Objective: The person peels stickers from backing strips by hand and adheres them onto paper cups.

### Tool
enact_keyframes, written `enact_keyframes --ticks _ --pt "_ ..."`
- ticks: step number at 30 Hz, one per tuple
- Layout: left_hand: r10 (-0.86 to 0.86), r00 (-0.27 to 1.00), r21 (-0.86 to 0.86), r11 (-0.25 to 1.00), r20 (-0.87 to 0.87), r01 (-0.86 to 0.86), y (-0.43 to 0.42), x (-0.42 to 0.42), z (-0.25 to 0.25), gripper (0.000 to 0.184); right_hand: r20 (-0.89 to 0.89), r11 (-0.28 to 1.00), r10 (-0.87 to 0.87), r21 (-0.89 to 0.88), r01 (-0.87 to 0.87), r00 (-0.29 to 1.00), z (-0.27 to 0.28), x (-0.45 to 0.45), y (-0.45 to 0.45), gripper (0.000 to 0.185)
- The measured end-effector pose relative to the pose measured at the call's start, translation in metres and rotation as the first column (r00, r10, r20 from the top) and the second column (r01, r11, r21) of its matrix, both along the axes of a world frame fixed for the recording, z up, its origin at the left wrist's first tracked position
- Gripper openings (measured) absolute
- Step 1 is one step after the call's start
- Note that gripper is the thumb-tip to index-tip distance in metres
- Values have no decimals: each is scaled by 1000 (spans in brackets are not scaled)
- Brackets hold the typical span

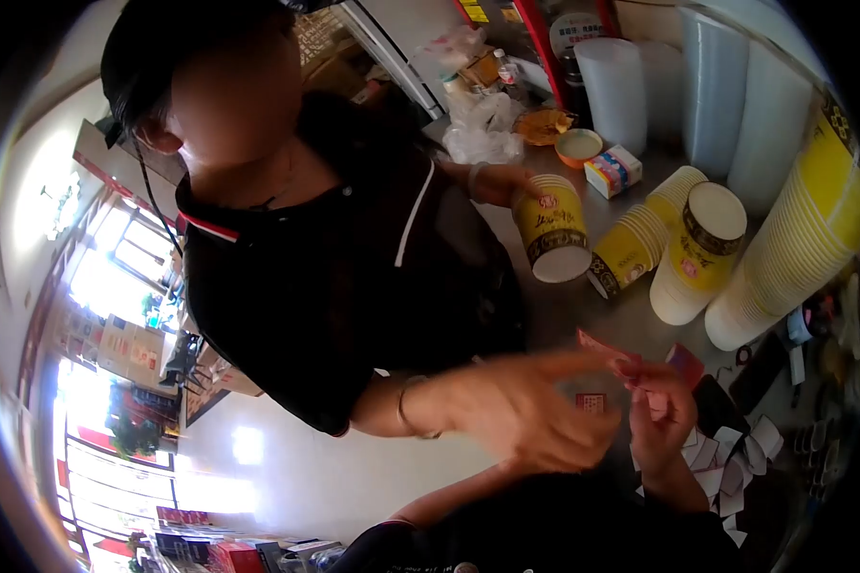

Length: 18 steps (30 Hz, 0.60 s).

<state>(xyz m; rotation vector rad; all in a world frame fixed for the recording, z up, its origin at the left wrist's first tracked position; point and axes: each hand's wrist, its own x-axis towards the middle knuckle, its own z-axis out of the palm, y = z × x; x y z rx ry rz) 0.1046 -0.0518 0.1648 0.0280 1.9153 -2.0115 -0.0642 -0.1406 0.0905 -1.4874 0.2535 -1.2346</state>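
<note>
My right hand point(664, 411) is at lower right, its fingers pinched on a thin red paper piece point(602, 346). A co-worker's blurred hand point(516, 406) with a bracelet reaches across from the left, a finger extended towards the paper; whether it touches cannot be told. My left forearm point(454, 497) rises from below, and its hand is mostly hidden behind or merged with the co-worker's hand. A small red printed card point(591, 403) lies between the hands. The co-worker's other hand point(502, 183) holds yellow paper cups point(552, 229) tilted over the table.
Stacks of yellow cups point(788, 234) and tall translucent cup stacks point(715, 91) stand at right. A small tissue-like box point(613, 172), an orange bowl point(578, 146) and plastic bags point(483, 129) are farther back. White-and-red paper pieces point(731, 458) lie at lower right beside a dark phone point(760, 372).
</note>
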Motion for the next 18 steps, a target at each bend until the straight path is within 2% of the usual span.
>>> enact_keyframes --ticks 1,4,8,10,11,12,13,14,15,16,17,18 --pt "-61 997 196 978 -53 70 -25 6 48 23 -29 1000 -10 -29 9 1000 2 1 0 14" --pt "-8 1000 164 986 24 4 -24 3 42 16 -101 991 -38 -130 25 994 11 3 0 14" --pt "53 997 78 995 63 -58 -15 2 3 14 -174 985 -95 -156 68 980 6 7 3 14" --pt "69 996 65 995 48 -72 -10 5 -20 12 -160 950 -103 -309 49 982 13 12 1 19" --pt "325 882 418 893 -340 -167 -4 7 -42 12 -198 955 -117 -292 56 973 13 12 0 19" --pt "732 414 790 611 -541 -49 6 0 -79 13 -253 921 -120 -389 13 960 13 13 1 22" --pt "841 -170 727 532 -514 434 16 -7 -117 15 -309 881 -111 -471 -50 944 12 16 2 25" --pt "752 -649 332 586 118 739 34 -29 -153 17 -323 888 -109 -458 -54 940 18 16 4 31" --pt "703 -653 376 545 282 750 34 -25 -138 17 -314 896 -126 -444 -29 941 16 12 1 36" --pt "649 -612 235 576 452 783 35 -24 -133 18 -292 896 -154 -444 9 944 14 11 -2 41" --pt "641 -598 202 583 482 787 34 -23 -124 18 -315 902 -152 -432 1 937 6 11 -2 41" --pt "636 -582 168 589 507 790 33 -23 -113 18 -381 908 -300 -394 139 875 -5 12 -1 47"
